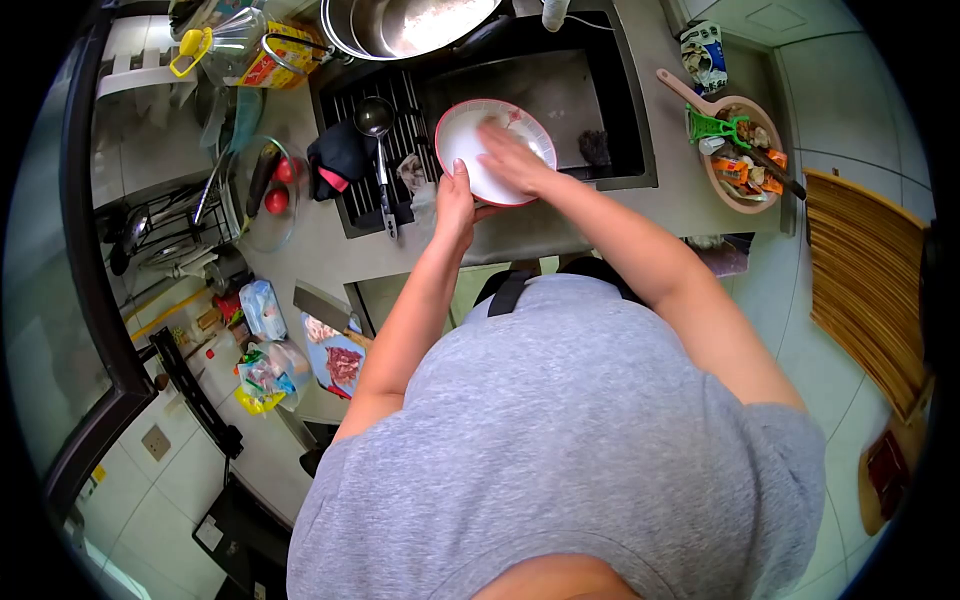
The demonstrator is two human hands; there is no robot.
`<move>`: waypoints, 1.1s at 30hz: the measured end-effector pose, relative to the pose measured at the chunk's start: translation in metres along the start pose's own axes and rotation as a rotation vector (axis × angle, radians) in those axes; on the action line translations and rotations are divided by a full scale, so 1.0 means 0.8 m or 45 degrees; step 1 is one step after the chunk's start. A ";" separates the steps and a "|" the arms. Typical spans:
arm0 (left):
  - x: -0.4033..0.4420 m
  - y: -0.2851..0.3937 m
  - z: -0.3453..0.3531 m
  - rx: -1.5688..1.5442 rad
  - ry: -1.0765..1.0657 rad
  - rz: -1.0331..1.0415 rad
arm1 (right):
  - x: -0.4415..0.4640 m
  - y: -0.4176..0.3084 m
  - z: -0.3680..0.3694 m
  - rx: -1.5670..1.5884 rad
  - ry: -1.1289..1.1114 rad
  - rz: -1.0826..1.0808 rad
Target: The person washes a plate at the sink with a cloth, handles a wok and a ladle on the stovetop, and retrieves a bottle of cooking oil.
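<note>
Over the front of the sink (575, 80) is a white plate (462, 130) with a red rim and a faint floral pattern. My left hand (456, 208) grips its near left edge, thumb on the rim and the other fingers mostly hidden underneath. My right hand (512, 163) lies inside the plate with its fingers stretched out over the surface, slightly blurred. To the left, a ladle (374, 117) rests on the black slatted rack (345, 100). A crumpled translucent plastic piece (422, 205) lies by my left hand.
Behind the sink stands a large metal pot (345, 25). A pink strainer basket (735, 197) with scraps is on the right. Leftward are a glass bowl (290, 225) with red produce, a cleaver (322, 303) and a board with cut meat (343, 365). A dark cloth (335, 155) lies beside the rack.
</note>
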State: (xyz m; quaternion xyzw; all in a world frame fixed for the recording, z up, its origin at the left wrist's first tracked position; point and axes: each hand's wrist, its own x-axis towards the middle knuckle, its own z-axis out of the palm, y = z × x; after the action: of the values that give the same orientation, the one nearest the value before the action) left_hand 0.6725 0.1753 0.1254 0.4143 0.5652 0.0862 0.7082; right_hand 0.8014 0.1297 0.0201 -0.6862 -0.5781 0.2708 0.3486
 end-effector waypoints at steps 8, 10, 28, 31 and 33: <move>-0.004 0.007 -0.003 -0.127 0.008 0.139 | -0.024 -0.027 -0.110 -0.121 -0.338 0.231; -0.006 0.000 0.002 -0.046 0.001 0.116 | -0.001 -0.002 -0.057 -0.225 -0.025 -0.021; -0.010 0.030 -0.019 0.044 -0.114 0.289 | -0.008 0.013 -0.126 -0.183 0.627 0.171; 0.000 0.035 -0.022 0.102 -0.175 0.258 | -0.008 0.031 -0.130 0.167 0.153 0.527; 0.004 0.039 -0.018 -0.026 -0.139 0.153 | -0.018 0.024 -0.117 0.172 0.268 0.618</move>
State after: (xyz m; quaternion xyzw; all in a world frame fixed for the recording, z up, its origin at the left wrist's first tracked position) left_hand 0.6719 0.2048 0.1441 0.4444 0.4990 0.1116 0.7356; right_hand 0.8830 0.0983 0.0620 -0.8042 -0.3380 0.3114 0.3769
